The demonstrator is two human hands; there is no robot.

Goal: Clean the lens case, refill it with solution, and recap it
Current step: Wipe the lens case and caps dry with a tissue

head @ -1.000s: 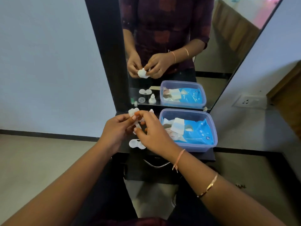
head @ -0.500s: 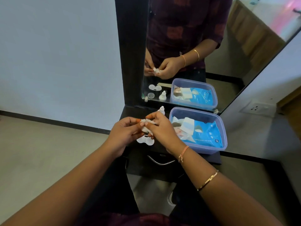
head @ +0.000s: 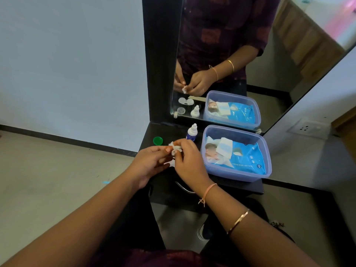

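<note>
My left hand [head: 150, 162] and my right hand [head: 189, 163] meet above the black shelf, and both pinch a small crumpled white tissue [head: 175, 149]. Whether it wraps anything I cannot tell. Just below the fingers, a corner of the white lens case [head: 170, 164] shows on the shelf, mostly hidden by my hands. A green cap [head: 158, 140] lies to the left of my fingers. Behind my right hand stands the small white solution bottle [head: 192, 132], upright with its nozzle cap on.
A clear blue plastic tub [head: 237, 175] holding a blue pack of wet wipes [head: 244, 157] sits at the right on the black shelf [head: 242, 185]. A mirror [head: 269, 64] stands behind and reflects the hands, case and bottle. A wall socket [head: 308, 128] is at the right.
The view has swung so the shelf sits further right, bringing the green cap into sight. My hands stay together working the tissue, which looks more crumpled now.
</note>
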